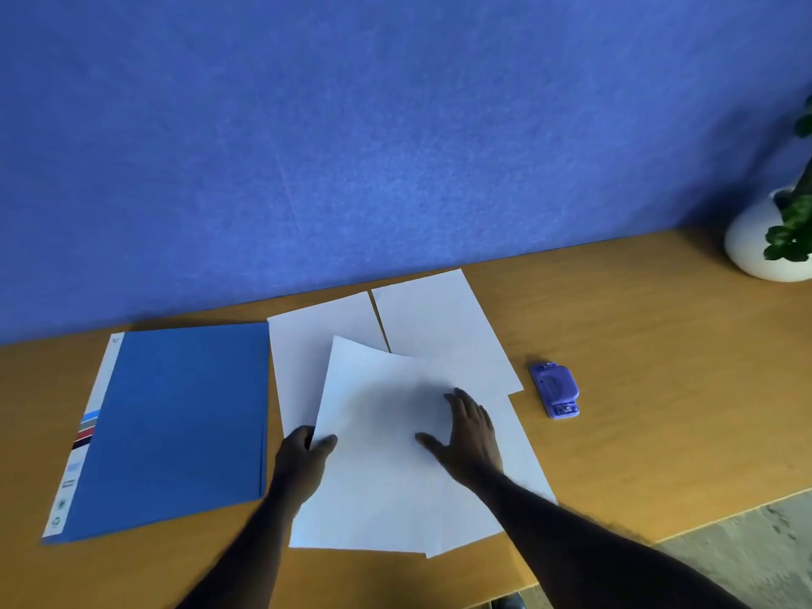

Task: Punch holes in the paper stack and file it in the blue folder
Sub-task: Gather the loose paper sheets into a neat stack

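Note:
Several white paper sheets [386,432] lie spread and overlapping in the middle of the wooden desk [637,389]. My left hand [303,454] pinches the left edge of the top sheet, thumb above and fingers beneath. My right hand [470,432] rests flat on that same sheet with its fingers spread. The closed blue folder [175,428], with a white spine strip, lies flat to the left of the papers. A small purple hole punch [556,390] sits on the desk to the right of the papers, apart from both hands.
A blue felt partition [395,147] stands along the desk's back edge. A white pot with a green plant [764,239] sits at the far right. The desk's front edge runs at the lower right, with grey floor [747,551] beyond it.

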Tool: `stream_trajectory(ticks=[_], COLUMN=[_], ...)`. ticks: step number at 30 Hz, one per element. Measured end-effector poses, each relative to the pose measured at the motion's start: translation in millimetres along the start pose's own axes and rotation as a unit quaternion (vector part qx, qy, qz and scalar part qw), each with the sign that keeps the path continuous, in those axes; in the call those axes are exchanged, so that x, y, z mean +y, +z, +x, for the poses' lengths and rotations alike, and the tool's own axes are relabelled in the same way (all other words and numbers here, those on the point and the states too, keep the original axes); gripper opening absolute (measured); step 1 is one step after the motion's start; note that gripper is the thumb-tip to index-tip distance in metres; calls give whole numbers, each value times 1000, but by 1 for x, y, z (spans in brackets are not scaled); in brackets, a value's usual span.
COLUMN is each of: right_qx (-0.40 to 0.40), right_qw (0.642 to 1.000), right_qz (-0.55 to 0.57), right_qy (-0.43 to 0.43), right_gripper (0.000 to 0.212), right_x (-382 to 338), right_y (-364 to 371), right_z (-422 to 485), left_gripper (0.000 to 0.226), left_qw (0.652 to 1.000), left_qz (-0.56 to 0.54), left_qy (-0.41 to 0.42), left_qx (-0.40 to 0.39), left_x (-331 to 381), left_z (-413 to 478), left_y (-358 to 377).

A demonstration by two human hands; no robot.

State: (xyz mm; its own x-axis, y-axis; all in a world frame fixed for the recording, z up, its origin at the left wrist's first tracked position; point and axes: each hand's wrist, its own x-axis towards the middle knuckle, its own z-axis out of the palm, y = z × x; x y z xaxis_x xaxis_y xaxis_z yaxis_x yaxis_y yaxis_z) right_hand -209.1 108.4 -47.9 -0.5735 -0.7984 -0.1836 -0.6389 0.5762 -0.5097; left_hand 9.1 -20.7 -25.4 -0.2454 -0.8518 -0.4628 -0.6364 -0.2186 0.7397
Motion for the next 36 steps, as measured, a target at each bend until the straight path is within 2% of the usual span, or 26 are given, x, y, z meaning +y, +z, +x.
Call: stream_trajectory(ticks=[3,5,9,14,22,25,28,29,33,36], right_qx=[87,115,74,15,-32,-28,29,56,156,171], right_qw=[995,988,980,971,971,971,973,975,970,956], right_qz=[9,4,-35,-77,-45,36,108,113,144,213], right_qy=[52,103,179,227,231,235,204,184,116,108], right_gripper=[64,58,69,86,74,62,26,21,21,17], right_x=[14,25,37,42,42,40,34,32,25,21], right_y=[-20,-36,-59,-68,-73,-79,-96,-103,-139,-158], right_z=[23,43,84,112,129,130,128,126,113,95], left_gripper=[16,25,31,34,33,35,32,31,29,27], left_qw=[1000,999,994,994,994,994,994,994,994,993], left_qz=[-24,-35,-67,-45,-34,-41,-42,-44,-41,-46], left_qy=[10,7,-12,-33,-28,-30,-43,-49,-58,-60], left_qx=[2,27,88,95,96,98,93,91,86,89], left_x=[-8,-10,-4,-14,-12,-7,-6,-7,-9,-6], left_z=[7,11,17,27,24,22,23,23,24,21], left_y=[-2,-2,-3,-7,-2,-2,-2,-3,-6,-6])
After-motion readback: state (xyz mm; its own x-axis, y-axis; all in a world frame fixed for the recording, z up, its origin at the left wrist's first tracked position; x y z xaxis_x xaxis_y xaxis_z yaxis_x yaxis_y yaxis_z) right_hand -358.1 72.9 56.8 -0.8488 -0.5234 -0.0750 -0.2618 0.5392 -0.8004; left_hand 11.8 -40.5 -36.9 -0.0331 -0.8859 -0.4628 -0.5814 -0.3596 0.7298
